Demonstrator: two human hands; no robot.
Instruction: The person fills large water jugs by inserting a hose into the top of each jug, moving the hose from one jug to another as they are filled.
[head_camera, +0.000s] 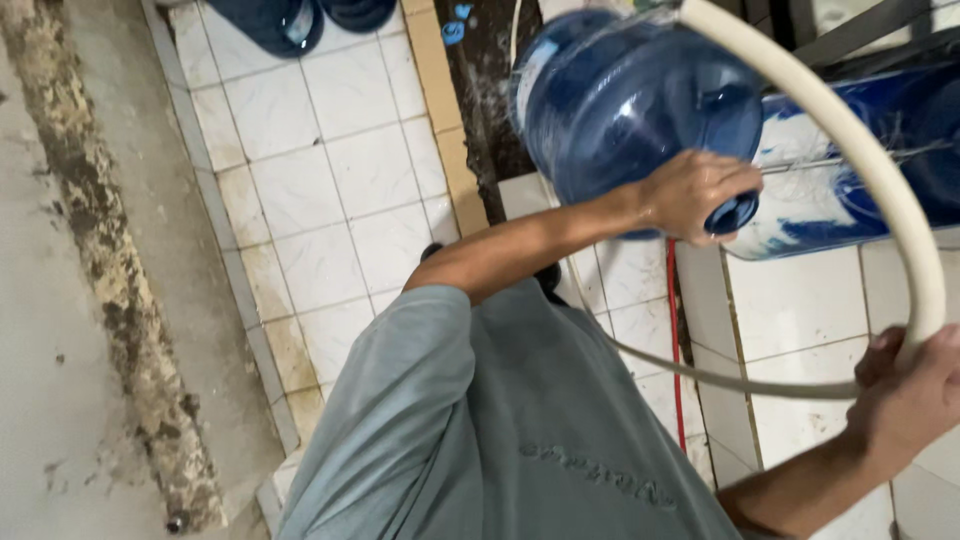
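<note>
The left hand (700, 195) is closed around the neck of a big blue water jug (620, 100), and the right hand (915, 385) is wrapped tight around a thick cream hose (860, 150).

The jug is the biggest thing here. It hangs tipped on its side in the middle of the view, neck pointing right and slightly down, and is held by the neck because that is the one part narrow enough for a hand to close on. To its right, just beside the mouth, lies a blue and white tank or tub (850, 190); I cannot tell exactly what it is.

The hose arches from the top of the view, over the jug, down to the near right, where the hand keeps its curve steady. A thinner tube (700, 372) runs low across the white floor tiles (330, 190), and a red line (674, 330) drops beside it. A pair of dark sandals (300, 20) sits on the far tiles, to the left.
</note>
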